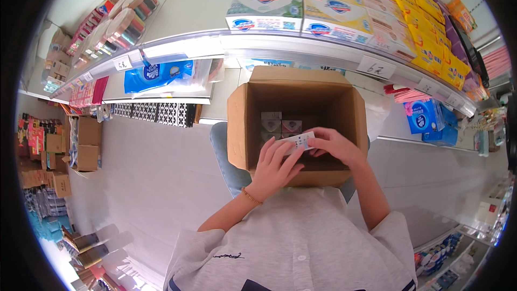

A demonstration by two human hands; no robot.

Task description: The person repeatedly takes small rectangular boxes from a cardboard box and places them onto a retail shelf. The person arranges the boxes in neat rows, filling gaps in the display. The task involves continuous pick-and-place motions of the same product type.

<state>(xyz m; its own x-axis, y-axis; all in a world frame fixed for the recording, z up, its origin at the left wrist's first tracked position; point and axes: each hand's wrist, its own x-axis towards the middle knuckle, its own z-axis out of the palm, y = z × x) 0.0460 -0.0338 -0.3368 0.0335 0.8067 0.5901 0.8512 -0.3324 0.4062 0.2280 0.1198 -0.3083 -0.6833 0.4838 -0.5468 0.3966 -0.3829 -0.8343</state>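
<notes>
My right hand [337,145] grips the right end of a small white carton [299,142], thumb over its printed face. The fingers of my left hand [272,165] lie across the left end of this carton and cover part of it. Both hands are over the near side of an open cardboard box [238,129], whose flaps are folded outward. Inside, towards the left, several small soap-type cartons [271,116] are stacked. Part of the stack is hidden behind my left fingers. The box rests on a blue-grey seat [220,141] in front of me.
A shelf edge [258,44] with price tags runs just beyond the box. On it stand Safeguard soap packs [266,4] and yellow packets [428,44]. Below are a blue tissue pack [157,73] and blue packages [424,117]. Cardboard boxes [88,143] stand at left.
</notes>
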